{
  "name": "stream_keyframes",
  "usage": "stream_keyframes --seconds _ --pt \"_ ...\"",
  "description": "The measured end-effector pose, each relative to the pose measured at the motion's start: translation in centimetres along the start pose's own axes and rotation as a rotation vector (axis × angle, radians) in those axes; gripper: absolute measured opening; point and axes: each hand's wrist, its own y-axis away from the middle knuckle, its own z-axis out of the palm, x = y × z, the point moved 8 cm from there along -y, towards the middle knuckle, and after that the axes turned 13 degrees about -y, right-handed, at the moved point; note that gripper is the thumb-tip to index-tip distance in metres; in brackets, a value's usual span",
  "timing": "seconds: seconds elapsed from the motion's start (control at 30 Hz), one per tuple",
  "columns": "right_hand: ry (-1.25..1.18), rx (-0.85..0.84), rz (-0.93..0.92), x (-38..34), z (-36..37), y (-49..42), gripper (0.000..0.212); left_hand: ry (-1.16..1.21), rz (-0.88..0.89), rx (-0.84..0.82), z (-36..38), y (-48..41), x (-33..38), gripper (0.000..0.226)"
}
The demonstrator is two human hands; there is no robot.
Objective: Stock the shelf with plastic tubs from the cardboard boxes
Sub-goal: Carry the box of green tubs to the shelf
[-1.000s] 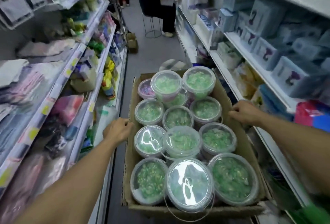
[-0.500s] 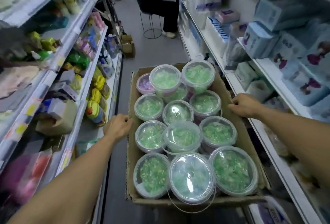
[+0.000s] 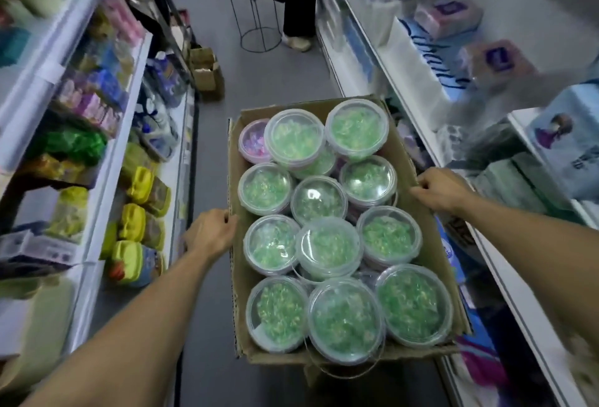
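Grips the cardboard box (image 3: 432,244) at mid-length on both long sides, open top up, above the grey aisle floor (image 3: 207,309) and between two shelf runs. Holds the left wall with the left hand (image 3: 210,234): fingers curled against the outside of the cardboard, thumb at the top edge. Holds the right wall with the right hand (image 3: 440,189): fingers bent over the rim and clamped on it, knuckles up. Contains round clear plastic tubs (image 3: 319,200) with transparent lids, packed about three across, touching one another and crowding the walls. Shows pale green contents through nearly every lid; shows pink and purple contents in the pink tub (image 3: 252,144) at the far left corner. Carries two raised tubs (image 3: 293,137) at the far end, seated on the lower layer and standing above the rest. Note the thin wire handle (image 3: 340,371) looping from a near tub down over the near wall. Confines all visible tubs to the box. Flanks the box on the left with the left shelf unit (image 3: 107,153), white, stocked with yellow jugs (image 3: 131,221), green packs (image 3: 74,144) and pink packets (image 3: 94,101). Flanks it on the right with the right shelf unit (image 3: 486,238), white, stocked with blue and white cartons (image 3: 564,144), too blurred to read. Farther along the aisle: small brown boxes (image 3: 207,72) on the floor at the foot of the left unit, a wire stool (image 3: 259,30), and the dark-trousered legs of another person (image 3: 298,1) beside it.
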Motion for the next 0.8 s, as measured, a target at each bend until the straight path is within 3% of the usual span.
stream_keyframes --seconds 0.37,0.8 --pt "0.046 -0.068 0.043 1.6 3.9 -17.6 0.031 -0.02 -0.131 -0.097 6.7 -12.9 3.8 0.038" --pt "0.064 -0.157 0.115 4.1 7.8 -22.1 0.033 -0.063 -0.209 -0.233 10.7 -16.4 5.2 0.032"
